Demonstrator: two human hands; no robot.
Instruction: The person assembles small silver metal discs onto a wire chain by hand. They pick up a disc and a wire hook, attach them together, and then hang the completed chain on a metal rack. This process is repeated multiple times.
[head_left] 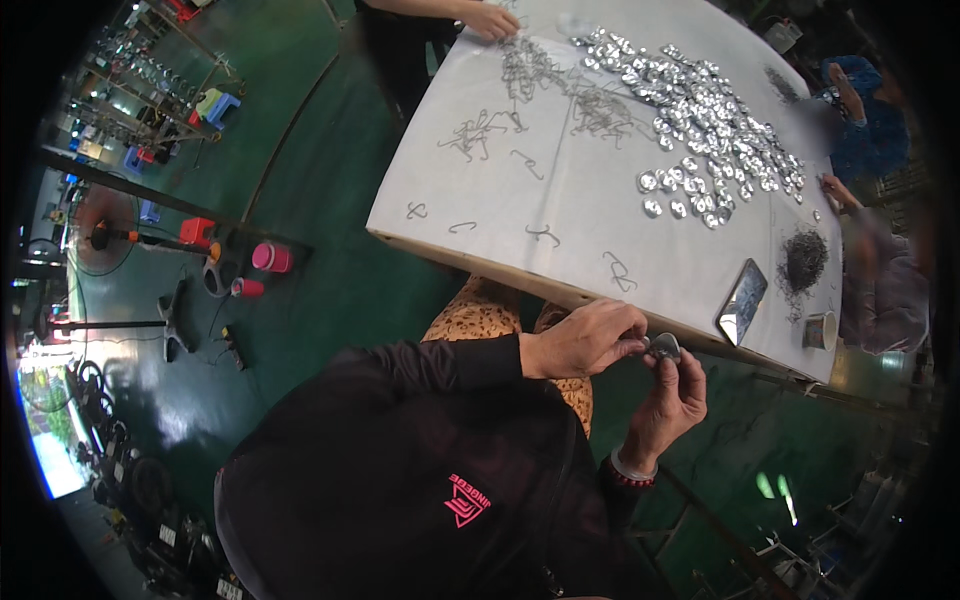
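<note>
My right hand (668, 405) pinches a small, shiny, rounded metal piece (664, 346) between thumb and fingers, just off the table's near edge. Close beside it, my left hand (590, 340) has thumb and forefinger pressed together at the piece's left side. Whatever sits between those left fingertips is too small to make out. On the white-covered table (570, 215), thin bent wire hooks (620, 270) lie nearest to my hands. A large spread of shiny metal pieces (710, 130) like the held one covers the far right part.
A phone (742, 303) and a cup (820, 330) stand near the table's right end, by a dark heap of small parts (803, 260). More wire hooks (600, 112) lie farther back. Another person's hand (490, 20) reaches in at the far left; other people sit along the right side.
</note>
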